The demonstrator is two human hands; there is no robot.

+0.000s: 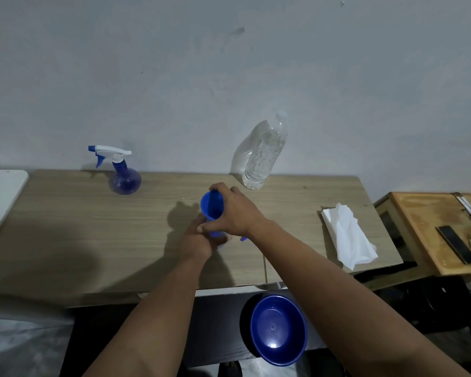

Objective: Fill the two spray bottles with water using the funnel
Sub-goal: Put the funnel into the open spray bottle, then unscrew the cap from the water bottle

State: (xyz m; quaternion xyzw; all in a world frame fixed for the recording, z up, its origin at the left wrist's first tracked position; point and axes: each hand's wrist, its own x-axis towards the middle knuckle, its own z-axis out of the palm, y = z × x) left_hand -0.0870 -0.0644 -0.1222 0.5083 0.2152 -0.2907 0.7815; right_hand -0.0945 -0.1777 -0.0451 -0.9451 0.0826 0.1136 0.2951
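Blue funnel at frame centre: my right hand is gripping its rim while my left hand is clasping the hidden bottle beneath. I am keeping it vertical; water bottle is waiting upper right.

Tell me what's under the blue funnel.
The blue funnel is gripped by the right hand. Beneath it the left hand wraps something, with only a blue sliver showing. Presumably the second spray bottle, but both hands cover it.
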